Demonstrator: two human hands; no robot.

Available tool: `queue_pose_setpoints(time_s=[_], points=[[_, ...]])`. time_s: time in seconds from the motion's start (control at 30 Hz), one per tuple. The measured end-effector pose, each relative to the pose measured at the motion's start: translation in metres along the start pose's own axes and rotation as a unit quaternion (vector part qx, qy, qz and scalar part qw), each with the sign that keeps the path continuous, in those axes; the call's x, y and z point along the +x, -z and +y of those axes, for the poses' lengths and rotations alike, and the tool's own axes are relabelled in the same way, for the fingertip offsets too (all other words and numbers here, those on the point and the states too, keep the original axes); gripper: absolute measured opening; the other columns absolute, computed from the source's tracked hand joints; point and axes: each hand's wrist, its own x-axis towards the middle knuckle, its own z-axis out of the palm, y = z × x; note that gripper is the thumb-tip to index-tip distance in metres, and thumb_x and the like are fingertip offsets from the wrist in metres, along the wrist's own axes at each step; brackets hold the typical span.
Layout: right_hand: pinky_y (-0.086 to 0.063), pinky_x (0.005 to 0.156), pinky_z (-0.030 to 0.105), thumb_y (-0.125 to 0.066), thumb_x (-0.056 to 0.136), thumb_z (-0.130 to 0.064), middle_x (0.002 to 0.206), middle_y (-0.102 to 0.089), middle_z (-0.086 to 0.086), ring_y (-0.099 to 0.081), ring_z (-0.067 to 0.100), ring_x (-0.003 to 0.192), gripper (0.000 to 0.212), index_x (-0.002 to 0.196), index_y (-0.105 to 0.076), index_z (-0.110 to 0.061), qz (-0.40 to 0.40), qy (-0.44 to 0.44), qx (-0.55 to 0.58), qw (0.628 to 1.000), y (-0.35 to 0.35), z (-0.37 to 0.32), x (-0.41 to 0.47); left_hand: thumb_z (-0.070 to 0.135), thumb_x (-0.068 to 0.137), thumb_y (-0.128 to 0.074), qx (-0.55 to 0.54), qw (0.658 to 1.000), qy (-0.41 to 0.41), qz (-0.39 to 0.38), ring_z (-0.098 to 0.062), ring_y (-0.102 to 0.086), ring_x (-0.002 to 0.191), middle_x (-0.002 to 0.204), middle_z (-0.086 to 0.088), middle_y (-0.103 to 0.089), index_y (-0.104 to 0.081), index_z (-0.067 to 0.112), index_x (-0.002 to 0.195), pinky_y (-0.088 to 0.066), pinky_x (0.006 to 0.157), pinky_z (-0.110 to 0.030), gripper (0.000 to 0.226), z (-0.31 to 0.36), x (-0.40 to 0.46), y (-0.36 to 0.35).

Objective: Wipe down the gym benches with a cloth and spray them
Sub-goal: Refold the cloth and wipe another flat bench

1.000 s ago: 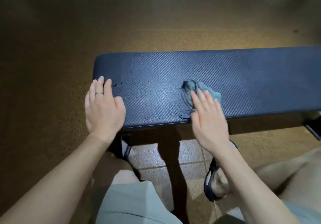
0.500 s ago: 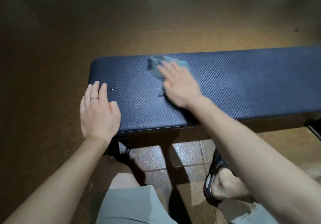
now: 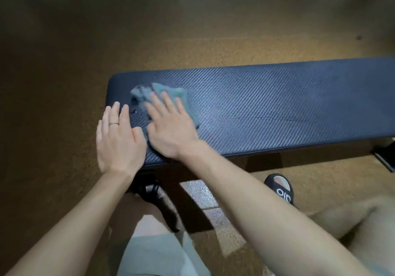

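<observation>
The dark padded bench (image 3: 267,108), the tabletop here, runs with its long axis left to right across the view, its rounded end pointing left. A crumpled teal cloth (image 3: 168,93) lies near that left end. The right hand (image 3: 171,130) presses flat on the cloth, its grip spread with straight fingers, pinching nothing. The left hand (image 3: 118,141), wearing a ring (image 3: 113,123), rests flat on the bench's near left corner, just beside the right hand, its grip likewise open-fingered and holding nothing.

Gym: padded bench (image 3: 277,104), rubber floor (image 3: 192,29)
</observation>
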Motion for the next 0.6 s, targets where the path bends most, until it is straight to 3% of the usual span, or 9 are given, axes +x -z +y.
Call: queue_pose_setpoints(time_s=[0.07,0.13,0.27,0.33,0.4,0.5,0.6], points=[[0.002,0.127,0.044,-0.025,0.103,-0.033,0.171,-0.008,-0.003,-0.001,0.019,0.158,0.061,0.162,-0.019,-0.022,-0.019,0.049,0.012,0.999,0.000,0.003,-0.013,0.021,0.102,-0.039,-0.005,1.000,-0.003,0.007,-0.022,-0.015,0.157,0.168,-0.007,-0.025,-0.033,0.010,0.158,-0.012,0.128,-0.043,0.058,-0.001,-0.001,0.001],[-0.001,0.128,0.042,-0.020,0.100,-0.034,0.170,-0.011,-0.005,-0.003,0.016,0.157,0.063,0.162,-0.019,-0.024,0.004,0.016,-0.004,1.000,0.008,0.055,-0.034,0.022,0.102,-0.039,-0.012,1.000,-0.007,0.009,-0.023,-0.016,0.157,0.168,-0.008,-0.026,-0.034,0.010,0.158,-0.012,0.128,-0.043,0.058,0.000,-0.001,0.002],[-0.013,0.126,0.050,-0.005,0.091,-0.039,0.170,-0.016,0.007,-0.010,0.027,0.157,0.075,0.162,-0.019,-0.016,0.052,-0.245,-0.043,0.967,0.030,0.177,-0.077,0.024,0.100,-0.036,-0.013,1.000,-0.015,0.013,-0.024,-0.016,0.157,0.168,-0.008,-0.026,-0.034,0.009,0.158,-0.012,0.128,-0.043,0.060,0.001,-0.002,0.002],[-0.013,0.126,0.051,-0.012,0.094,-0.036,0.169,-0.017,0.010,-0.012,0.030,0.156,0.071,0.161,-0.021,-0.013,0.067,-0.326,-0.038,0.942,0.028,0.171,-0.075,0.025,0.098,-0.035,-0.014,1.000,-0.013,0.019,-0.025,-0.018,0.156,0.167,-0.010,-0.028,-0.035,0.009,0.157,-0.013,0.128,-0.045,0.061,0.001,0.000,0.000],[-0.016,0.124,0.053,-0.016,0.093,-0.035,0.167,-0.022,0.011,-0.016,0.031,0.155,0.071,0.159,-0.026,-0.011,0.091,-0.295,-0.045,0.950,0.012,0.114,-0.062,0.027,0.096,-0.032,-0.014,1.000,-0.016,0.021,-0.025,-0.019,0.156,0.166,-0.010,-0.030,-0.037,0.008,0.156,-0.015,0.127,-0.045,0.063,0.000,0.000,0.000],[-0.004,0.127,0.049,-0.018,0.096,-0.037,0.171,-0.010,0.001,-0.003,0.024,0.158,0.068,0.162,-0.020,-0.019,0.044,-0.111,-0.014,0.993,-0.009,0.032,-0.042,0.030,0.095,-0.028,-0.009,0.999,-0.023,0.021,-0.025,-0.020,0.155,0.166,-0.010,-0.030,-0.036,0.009,0.156,-0.016,0.127,-0.045,0.066,-0.002,0.001,0.000],[-0.003,0.128,0.044,-0.022,0.101,-0.034,0.170,-0.011,-0.005,-0.004,0.018,0.157,0.062,0.162,-0.020,-0.023,0.015,-0.071,-0.003,0.997,0.005,0.060,-0.038,0.027,0.097,-0.033,-0.010,1.000,-0.023,0.017,-0.024,-0.019,0.156,0.166,-0.009,-0.030,-0.036,0.010,0.156,-0.016,0.127,-0.045,0.062,-0.005,0.000,0.001]])
